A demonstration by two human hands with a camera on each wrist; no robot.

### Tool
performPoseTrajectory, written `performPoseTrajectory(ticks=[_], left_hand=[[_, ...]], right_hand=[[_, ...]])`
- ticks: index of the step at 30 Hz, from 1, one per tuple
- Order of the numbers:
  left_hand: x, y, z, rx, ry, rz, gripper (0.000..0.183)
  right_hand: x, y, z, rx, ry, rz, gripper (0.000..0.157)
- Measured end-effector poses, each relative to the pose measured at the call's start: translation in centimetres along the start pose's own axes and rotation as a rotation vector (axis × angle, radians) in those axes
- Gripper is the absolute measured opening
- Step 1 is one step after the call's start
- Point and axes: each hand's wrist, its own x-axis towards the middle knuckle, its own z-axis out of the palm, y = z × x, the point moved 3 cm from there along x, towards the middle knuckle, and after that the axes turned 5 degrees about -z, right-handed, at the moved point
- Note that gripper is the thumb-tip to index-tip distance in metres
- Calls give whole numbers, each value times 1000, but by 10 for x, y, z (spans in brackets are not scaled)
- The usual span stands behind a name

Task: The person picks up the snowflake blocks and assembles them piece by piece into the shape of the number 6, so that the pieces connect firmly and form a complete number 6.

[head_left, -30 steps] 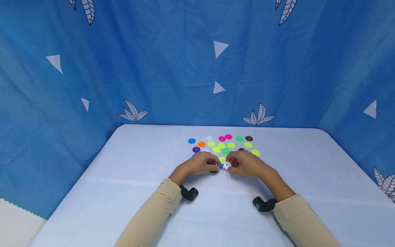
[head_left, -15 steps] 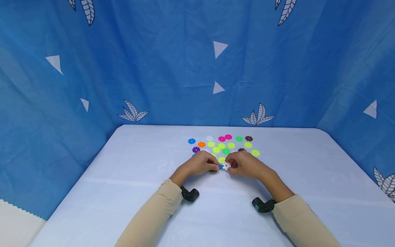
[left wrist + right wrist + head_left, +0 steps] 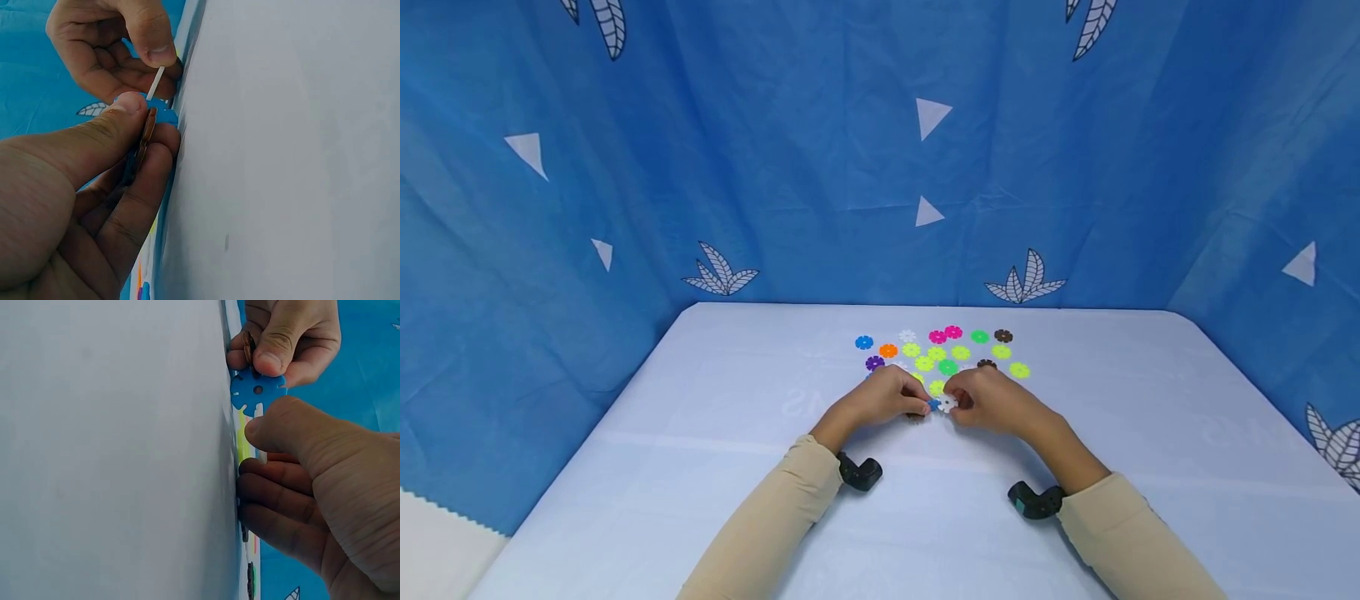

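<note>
My left hand [image 3: 887, 397] pinches a joined pair of flower-shaped notched discs between thumb and fingers. One is a blue disc [image 3: 257, 391], the other a brown disc [image 3: 146, 135] set crosswise to it; fingers cover much of both. A dark blue edge also shows under the left thumb, too hidden to identify. Opposite, my right hand [image 3: 1000, 402] pinches a white notched disc [image 3: 947, 403]. In the left wrist view the white disc is edge-on, its rim meeting the blue disc's edge. How deep it sits in the slot I cannot tell.
Behind the hands, several loose discs lie spread on the white table [image 3: 715, 467], among them an orange disc [image 3: 888, 351], a purple disc [image 3: 875, 363], a green disc [image 3: 948, 367] and a brown disc [image 3: 1003, 336]. A blue curtain [image 3: 820, 167] hangs behind the table.
Both hands keep their grips with the discs together. The right wrist has shifted slightly left and the white disc has turned a little; the head view has also moved slightly.
</note>
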Motion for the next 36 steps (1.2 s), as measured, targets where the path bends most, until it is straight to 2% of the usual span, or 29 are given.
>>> performPoseTrajectory(ticks=[12, 29, 36], left_hand=[[0, 1, 1, 10, 6, -15, 6], [1, -2, 2, -5, 15, -16, 5], [2, 1, 1, 17, -14, -7, 6]], right_hand=[[-1, 0, 3, -13, 18, -37, 26], [1, -3, 5, -36, 9, -25, 26], [1, 1, 4, -18, 24, -91, 27]])
